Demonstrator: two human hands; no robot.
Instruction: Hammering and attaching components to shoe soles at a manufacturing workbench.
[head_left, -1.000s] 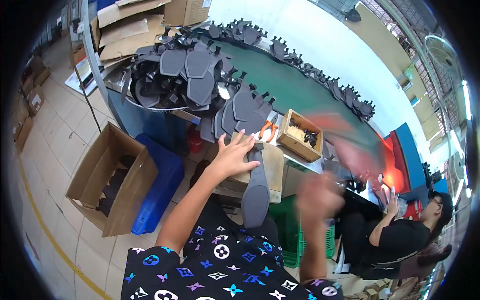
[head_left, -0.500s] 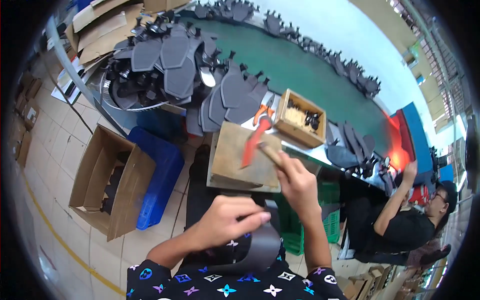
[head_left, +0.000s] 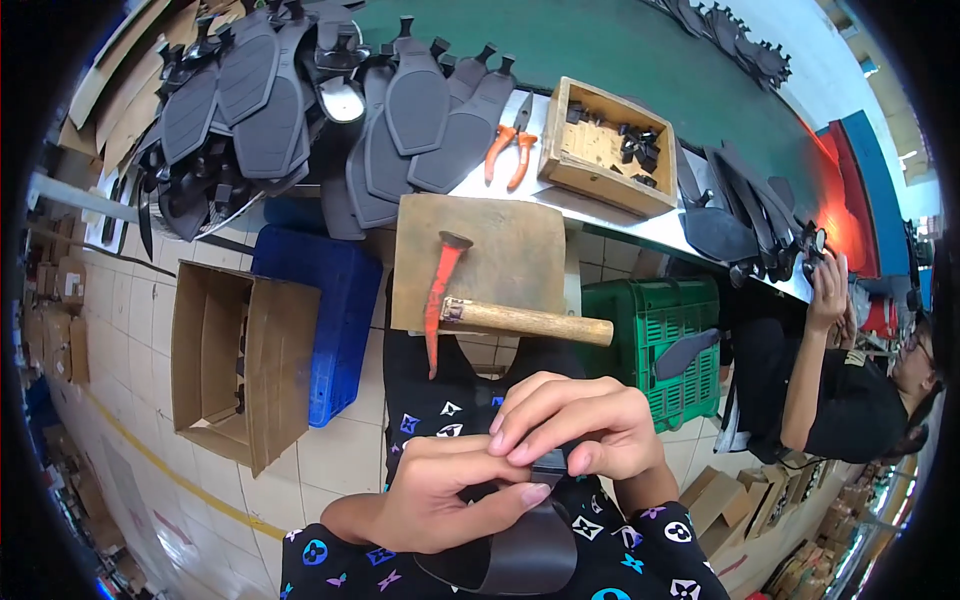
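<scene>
Low in front of me, my left hand (head_left: pixel 450 490) is closed round the heel of a dark heeled shoe sole (head_left: pixel 530 550), whose broad curved front hangs toward my shirt. From the other side my right hand (head_left: pixel 590 425) closes its thumb and fingers over the square heel end. Whether a small part sits under those fingertips is hidden. Beyond the hands, a hammer (head_left: pixel 520 320) with a red head and wooden handle lies on a brown-topped block (head_left: pixel 500 235), its head's thin end over the near edge.
Orange-handled pliers (head_left: pixel 512 150) and a wooden box (head_left: pixel 610 185) of small black parts lie on the bench. Heeled soles (head_left: pixel 270 110) are heaped at left. A cardboard box (head_left: pixel 245 360), blue bin (head_left: pixel 345 345) and green crate (head_left: pixel 645 370) flank me. A co-worker (head_left: pixel 850 400) sits right.
The right hand has put the hammer down on the block and come to the heel end beside my left hand. The left hand still holds the sole. My view has shifted.
</scene>
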